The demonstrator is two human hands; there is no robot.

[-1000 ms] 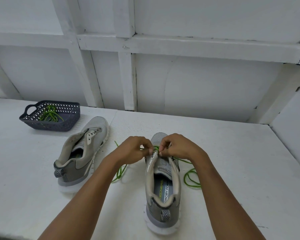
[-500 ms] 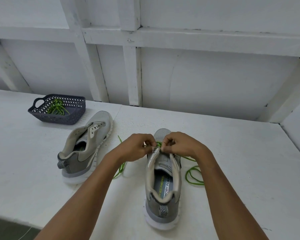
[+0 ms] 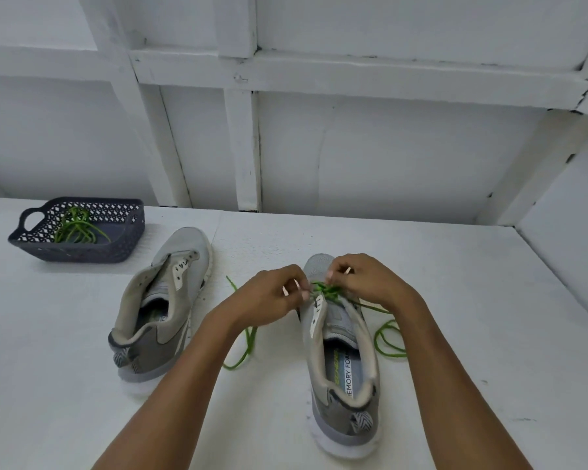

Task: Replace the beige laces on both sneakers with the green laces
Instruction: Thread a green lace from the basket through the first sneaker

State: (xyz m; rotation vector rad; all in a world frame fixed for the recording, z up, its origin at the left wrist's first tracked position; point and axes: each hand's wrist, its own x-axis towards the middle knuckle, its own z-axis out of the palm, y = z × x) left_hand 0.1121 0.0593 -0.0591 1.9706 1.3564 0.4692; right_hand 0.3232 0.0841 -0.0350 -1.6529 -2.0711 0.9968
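A grey sneaker [image 3: 343, 374] stands in front of me, heel toward me, with a green lace [image 3: 387, 337] crossing its lowest eyelets and trailing onto the table on both sides. My left hand [image 3: 269, 296] pinches the lace at the shoe's left eyelet flap. My right hand [image 3: 364, 279] pinches the lace over the toe end. A second grey sneaker [image 3: 160, 313] without laces lies to the left, apart from my hands. Another green lace [image 3: 77, 227] sits bundled in the dark basket [image 3: 123, 247].
The white table [image 3: 472, 300] ends at a white panelled wall [image 3: 353, 147] behind and a side wall on the right. The basket sits at the back left.
My hands have drawn slightly apart at the shoe's lower eyelets, showing more of the green lace between them. The view has shifted a little.
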